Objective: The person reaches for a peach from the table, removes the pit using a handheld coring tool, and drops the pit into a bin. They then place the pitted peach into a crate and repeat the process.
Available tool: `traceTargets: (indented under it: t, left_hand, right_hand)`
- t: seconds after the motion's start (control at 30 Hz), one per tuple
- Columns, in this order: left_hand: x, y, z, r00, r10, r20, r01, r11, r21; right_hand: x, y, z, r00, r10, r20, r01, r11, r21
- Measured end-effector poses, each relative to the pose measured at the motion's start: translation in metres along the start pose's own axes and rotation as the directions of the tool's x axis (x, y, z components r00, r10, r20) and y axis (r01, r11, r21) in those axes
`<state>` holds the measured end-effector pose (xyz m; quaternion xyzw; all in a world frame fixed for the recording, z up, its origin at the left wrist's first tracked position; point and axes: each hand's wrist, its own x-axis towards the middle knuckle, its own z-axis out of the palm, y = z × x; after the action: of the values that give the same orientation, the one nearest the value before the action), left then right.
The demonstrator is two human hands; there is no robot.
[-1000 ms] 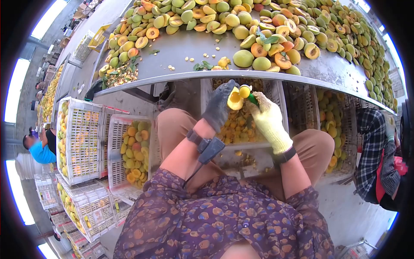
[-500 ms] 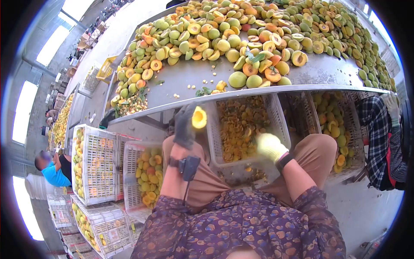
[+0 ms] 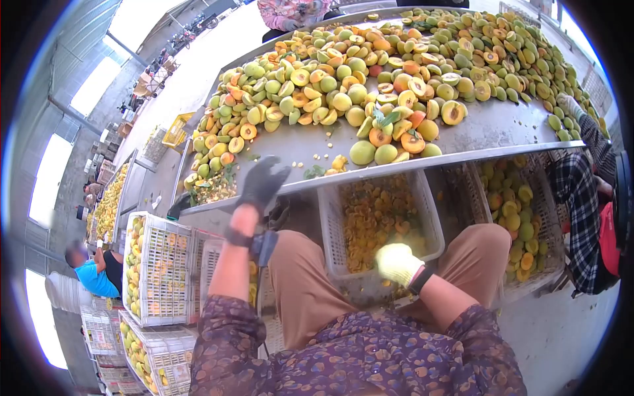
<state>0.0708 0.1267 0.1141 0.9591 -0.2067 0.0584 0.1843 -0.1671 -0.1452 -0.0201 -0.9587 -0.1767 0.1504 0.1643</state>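
My left hand [image 3: 263, 183], in a black glove, is raised at the near edge of the metal table [image 3: 297, 148]. Its fingers stretch to the right, with nothing visible between them. My right hand [image 3: 398, 264], in a pale yellow glove, hovers over the near side of a white crate [image 3: 432, 247] of small yellow fruit pieces [image 3: 373, 221]. Its fingers are curled and somewhat blurred; whatever they may hold is hidden. Heaped on the table are whole and halved peaches [image 3: 343, 101], green to orange. Several small pits and leaves lie closer to my left hand.
White crates of peaches [image 3: 162, 270] stand stacked on my left. Another peach crate [image 3: 518, 218] sits under the table to the right. A co-worker in plaid sleeves [image 3: 573, 191] is at the right edge; another in pink [image 3: 297, 12] works across the table.
The peach half has left my left hand, which has risen toward the table edge and opened. My right hand has drawn nearer to me. The view has shifted, bringing the far co-worker in.
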Motion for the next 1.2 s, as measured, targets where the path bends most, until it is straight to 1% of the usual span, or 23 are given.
traceTargets:
  t: [0.03, 0.2, 0.3, 0.37, 0.43, 0.47, 0.5, 0.57, 0.6, 0.63, 0.67, 0.7, 0.73, 0.77, 0.83, 0.87, 0.9, 0.97, 1.03, 1.07, 1.1, 1.17, 1.2]
  left_hand:
    - [0.027, 0.045, 0.016, 0.992, -0.074, 0.099, 0.084, 0.992, -0.098]
    - [0.102, 0.139, 0.109, 0.887, 0.02, 0.462, -0.018, 1.0, -0.009]
    - [0.103, 0.146, 0.121, 0.911, -0.038, 0.41, 0.002, 0.996, 0.087]
    - [0.098, 0.13, 0.119, 0.931, 0.014, 0.366, -0.018, 1.0, 0.008]
    - [0.091, 0.102, 0.113, 0.959, 0.052, 0.28, 0.013, 0.973, -0.229]
    - [0.089, 0.084, 0.113, 0.939, 0.014, 0.343, 0.18, 0.829, -0.529]
    - [0.079, 0.082, 0.102, 0.902, -0.018, 0.432, 0.413, 0.326, -0.85]
    - [0.047, 0.078, 0.082, 0.892, 0.169, 0.418, 0.435, -0.569, -0.698]
    - [0.031, 0.082, 0.07, 0.893, 0.143, 0.426, 0.424, -0.584, -0.692]
    - [0.02, 0.09, 0.058, 0.969, 0.115, 0.221, 0.191, 0.223, -0.956]
    - [0.01, 0.094, 0.057, 0.964, 0.254, 0.074, -0.189, 0.856, -0.481]
    - [0.003, 0.092, 0.066, 0.968, 0.241, 0.073, -0.176, 0.854, -0.49]
    - [-0.003, 0.09, 0.083, 0.994, 0.11, -0.001, -0.052, 0.465, -0.884]
    - [-0.007, 0.089, 0.1, 0.999, -0.047, 0.005, 0.001, -0.089, -0.996]
    - [-0.014, 0.095, 0.106, 0.987, -0.156, 0.034, 0.016, -0.116, -0.993]
    - [-0.024, 0.107, 0.081, 0.984, -0.093, -0.149, -0.106, 0.356, -0.928]
    - [-0.031, 0.115, 0.071, 0.961, 0.046, -0.273, -0.218, 0.734, -0.643]
    - [-0.027, 0.11, 0.103, 0.96, 0.0, -0.279, -0.219, 0.615, -0.757]
    - [-0.023, 0.118, 0.111, 0.97, -0.04, -0.239, -0.214, 0.317, -0.924]
    - [-0.028, 0.126, 0.116, 0.992, -0.12, -0.045, -0.07, -0.212, -0.975]
    - [-0.03, 0.128, 0.119, 0.993, -0.116, -0.036, -0.061, -0.216, -0.975]
    - [-0.033, 0.13, 0.122, 0.975, -0.115, -0.189, -0.166, 0.181, -0.969]
    - [-0.035, 0.131, 0.119, 0.976, -0.115, -0.182, -0.16, 0.181, -0.97]
  right_hand:
    - [-0.001, 0.0, -0.003, 1.0, -0.015, -0.01, 0.015, 1.0, -0.002]
    - [0.002, -0.009, -0.022, 0.974, 0.123, 0.188, -0.12, 0.992, -0.029]
    - [0.002, -0.002, -0.027, 0.977, 0.128, 0.172, -0.127, 0.992, -0.015]
    - [0.002, -0.002, -0.027, 0.973, 0.141, 0.181, -0.147, 0.989, 0.023]
    - [0.001, 0.001, -0.03, 0.987, 0.158, -0.011, -0.156, 0.984, 0.082]
    - [0.0, 0.003, -0.033, 0.983, 0.144, -0.113, -0.135, 0.987, 0.085]
    - [-0.001, 0.002, -0.034, 0.97, 0.128, -0.207, -0.112, 0.99, 0.09]
    - [0.001, -0.001, -0.025, 0.967, 0.208, -0.147, -0.208, 0.978, 0.015]
    - [0.002, -0.001, -0.02, 0.984, 0.174, 0.047, -0.173, 0.985, -0.018]
    - [0.003, 0.002, -0.015, 0.961, 0.142, 0.236, -0.134, 0.99, -0.05]
    - [0.003, 0.002, -0.011, 0.957, 0.133, 0.258, -0.122, 0.991, -0.057]
    - [0.003, 0.002, -0.009, 0.961, 0.106, 0.255, -0.099, 0.994, -0.041]
    - [0.004, -0.004, -0.019, 0.965, 0.085, 0.25, -0.081, 0.996, -0.025]
    - [0.004, -0.007, -0.033, 0.978, 0.144, 0.151, -0.153, 0.987, 0.053]
    - [0.011, -0.016, -0.07, 0.961, 0.263, -0.085, -0.236, 0.94, 0.245]
    - [0.013, -0.019, -0.085, 0.934, 0.298, -0.194, -0.214, 0.907, 0.363]
    - [0.015, -0.021, -0.097, 0.891, 0.347, -0.293, -0.18, 0.863, 0.472]
    - [0.021, -0.019, -0.113, 0.852, 0.392, -0.347, -0.104, 0.776, 0.622]
    - [0.024, -0.023, -0.122, 0.817, 0.4, -0.415, -0.048, 0.765, 0.643]
    - [0.027, -0.024, -0.123, 0.794, 0.411, -0.448, -0.048, 0.777, 0.628]
    - [0.029, -0.024, -0.123, 0.77, 0.419, -0.481, -0.045, 0.789, 0.613]
    - [0.031, -0.026, -0.121, 0.77, 0.413, -0.486, -0.045, 0.795, 0.604]
    - [0.032, -0.027, -0.119, 0.775, 0.414, -0.477, -0.081, 0.814, 0.575]
